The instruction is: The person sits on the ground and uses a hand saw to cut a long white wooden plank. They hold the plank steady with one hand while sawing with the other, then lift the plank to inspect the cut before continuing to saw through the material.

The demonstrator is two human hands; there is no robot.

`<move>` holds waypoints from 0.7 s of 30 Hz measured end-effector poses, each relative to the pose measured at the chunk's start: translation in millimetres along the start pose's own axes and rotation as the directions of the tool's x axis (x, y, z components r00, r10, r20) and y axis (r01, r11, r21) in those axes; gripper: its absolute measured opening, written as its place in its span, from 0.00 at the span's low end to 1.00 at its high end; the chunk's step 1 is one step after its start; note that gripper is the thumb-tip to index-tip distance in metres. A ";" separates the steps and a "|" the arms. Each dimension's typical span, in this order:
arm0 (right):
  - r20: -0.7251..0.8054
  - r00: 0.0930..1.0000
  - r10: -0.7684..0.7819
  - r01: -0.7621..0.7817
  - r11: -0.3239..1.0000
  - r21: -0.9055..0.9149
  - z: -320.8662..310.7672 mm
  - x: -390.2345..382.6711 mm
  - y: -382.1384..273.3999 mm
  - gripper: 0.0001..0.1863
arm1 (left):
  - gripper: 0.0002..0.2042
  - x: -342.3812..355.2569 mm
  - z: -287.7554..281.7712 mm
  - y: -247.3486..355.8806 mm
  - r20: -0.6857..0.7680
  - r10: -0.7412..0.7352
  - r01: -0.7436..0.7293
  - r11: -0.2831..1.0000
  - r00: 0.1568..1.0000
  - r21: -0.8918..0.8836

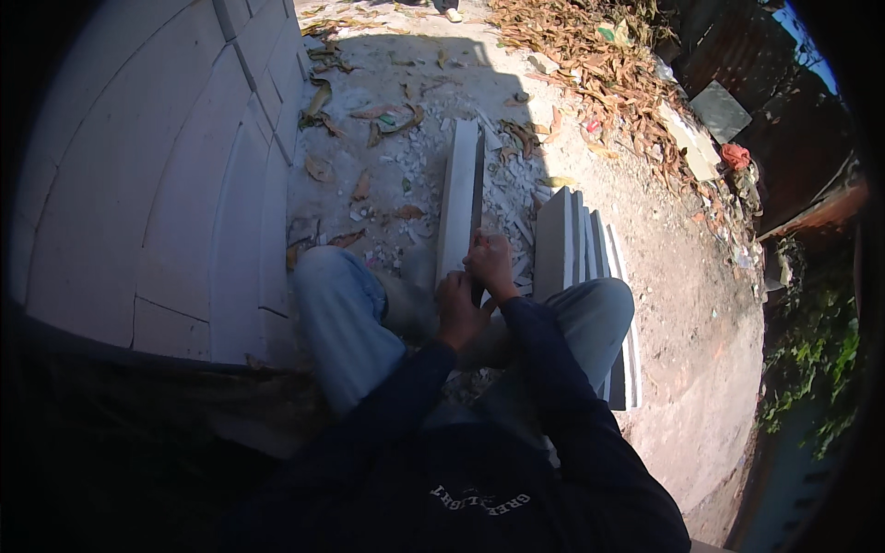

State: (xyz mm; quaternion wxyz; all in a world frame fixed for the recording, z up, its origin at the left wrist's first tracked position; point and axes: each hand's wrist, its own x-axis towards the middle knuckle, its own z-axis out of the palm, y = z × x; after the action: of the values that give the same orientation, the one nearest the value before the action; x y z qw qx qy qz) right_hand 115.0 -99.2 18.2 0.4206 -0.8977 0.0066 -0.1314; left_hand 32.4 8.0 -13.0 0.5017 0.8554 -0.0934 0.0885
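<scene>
A long, narrow white piece stands edge-up between my bent knees, with a dark band along its right side. My left hand is curled over the white piece near its lower end. Just above and to the right, my right hand is closed at the dark band; what its fingers grip is hard to make out. Pale chips and thin offcuts lie around the piece.
Several white boards lean together beside my right knee. A pale panelled block wall is on the left. Dry leaves, rubble, red crumpled material and rusty sheeting lie toward the back right, above green plants. A person's foot shows at the top.
</scene>
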 end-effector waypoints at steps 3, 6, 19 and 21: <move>-0.054 0.999 -0.002 0.003 1.000 0.025 20.6 -8.9 0.1 0.09 | 0.23 1.3 7.6 -20.6 -0.002 -0.059 0.059 0.997 0.998 0.045; -0.075 0.991 0.110 -0.103 0.990 0.098 40.7 -10.9 17.1 0.10 | 0.20 8.6 15.6 -28.8 0.015 -0.044 0.045 0.991 0.999 -0.124; 0.043 0.925 0.377 -0.366 0.916 -0.162 44.1 5.6 59.0 0.26 | 0.16 18.1 5.3 -58.6 -0.185 -0.134 0.091 0.970 0.973 -0.226; 0.085 0.914 0.398 -0.367 0.896 -0.248 56.8 -2.1 105.7 0.33 | 0.16 13.6 4.1 -44.7 -0.160 -0.150 0.101 0.956 0.976 -0.275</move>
State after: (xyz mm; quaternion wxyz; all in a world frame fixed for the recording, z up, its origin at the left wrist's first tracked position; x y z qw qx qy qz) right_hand 137.2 -124.5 -97.1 0.3323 -0.9276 0.1700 0.0159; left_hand 56.9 24.8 -49.2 0.6224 0.7734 -0.0041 0.1198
